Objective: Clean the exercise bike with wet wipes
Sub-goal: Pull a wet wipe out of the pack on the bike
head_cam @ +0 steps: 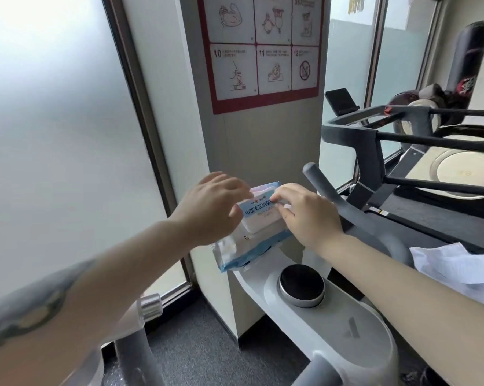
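At the centre of the frame, the wet wipes pack [252, 232] is lying on the front of the exercise bike [333, 316]. The left hand [210, 207] is steadying it, fingers relaxed, while the right hand [305, 215] is pinching its label flap, likely to open it.

Left hand [213, 207] motion-blurred, its fingertips hiding the near corner of the soft blue-and-white wet wipe pack [252, 235], small print on the pack's label unreadable, crumpled white wipe [455, 270] cut off by the right edge, red-bordered instruction poster [263, 51] cropped at the top
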